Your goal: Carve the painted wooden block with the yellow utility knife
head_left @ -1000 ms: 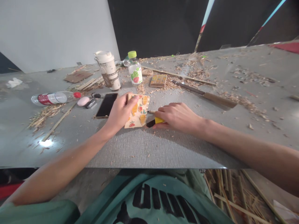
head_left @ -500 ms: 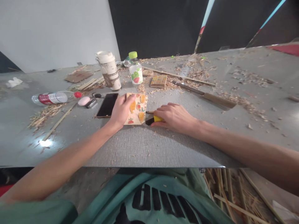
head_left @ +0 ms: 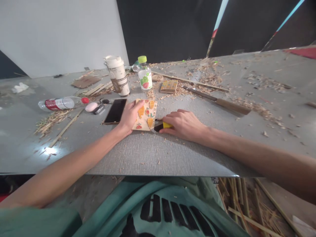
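Mostly, a big grey desk [head_left: 138, 158] fills the view, with curly wood bits [head_left: 211, 80] lying all over it. A long tool with a wooden handle [head_left: 232, 106] lies off to the right. At the back stand a white cup [head_left: 119, 79] and a bottle with a green cap [head_left: 145, 78]; a bottle with a red cap [head_left: 60, 103] lies on its side at the left.

The left hand [head_left: 128, 116] has its thumb on top of a flat patterned piece [head_left: 147, 113] and is closed on its left side; the fingers below are hidden. The piece is in front of the person, just beside a dark phone [head_left: 116, 111]. The right hand [head_left: 185, 124] has its fingers curled shut around a yellow and black tool [head_left: 167, 125]. A thin tool [head_left: 158, 119] sticks out from that hand too, and both tips point at the right edge of the piece. I cannot tell if they touch it.

If the black end is sharp, as it seems, a hard push could make it slip and scratch the pictures, or nick the left thumb. A loose hold could let the piece slide and knock the phone.
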`<state>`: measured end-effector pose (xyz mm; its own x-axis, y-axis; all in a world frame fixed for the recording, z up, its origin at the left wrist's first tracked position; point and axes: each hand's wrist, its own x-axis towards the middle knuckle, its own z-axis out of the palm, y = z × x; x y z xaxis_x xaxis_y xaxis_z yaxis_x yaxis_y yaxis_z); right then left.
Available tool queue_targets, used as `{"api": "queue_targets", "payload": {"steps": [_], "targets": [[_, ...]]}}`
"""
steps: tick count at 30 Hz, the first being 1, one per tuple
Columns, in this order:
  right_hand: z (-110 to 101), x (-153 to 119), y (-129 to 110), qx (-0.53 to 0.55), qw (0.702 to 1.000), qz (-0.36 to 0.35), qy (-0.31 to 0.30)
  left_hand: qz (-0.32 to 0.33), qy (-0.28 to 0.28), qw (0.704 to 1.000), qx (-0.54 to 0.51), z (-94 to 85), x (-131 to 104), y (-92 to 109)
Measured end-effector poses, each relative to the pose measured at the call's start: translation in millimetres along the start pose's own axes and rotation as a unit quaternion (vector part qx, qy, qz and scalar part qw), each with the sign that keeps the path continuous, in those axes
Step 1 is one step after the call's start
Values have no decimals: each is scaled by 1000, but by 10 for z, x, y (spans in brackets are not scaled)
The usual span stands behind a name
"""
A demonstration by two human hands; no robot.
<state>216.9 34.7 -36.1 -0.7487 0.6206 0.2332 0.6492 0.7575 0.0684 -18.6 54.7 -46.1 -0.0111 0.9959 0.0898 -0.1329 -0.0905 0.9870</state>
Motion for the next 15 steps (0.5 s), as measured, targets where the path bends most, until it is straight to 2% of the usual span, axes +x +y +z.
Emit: {"api": "queue_targets", "payload": {"steps": [7, 15], "targets": [[23, 8, 31, -10, 1000, -16, 5, -13, -30, 999, 10, -24, 71, -3], [19, 14, 26, -16, 1000, -11, -1, -22, -33, 999, 29, -16, 61, 23]]}}
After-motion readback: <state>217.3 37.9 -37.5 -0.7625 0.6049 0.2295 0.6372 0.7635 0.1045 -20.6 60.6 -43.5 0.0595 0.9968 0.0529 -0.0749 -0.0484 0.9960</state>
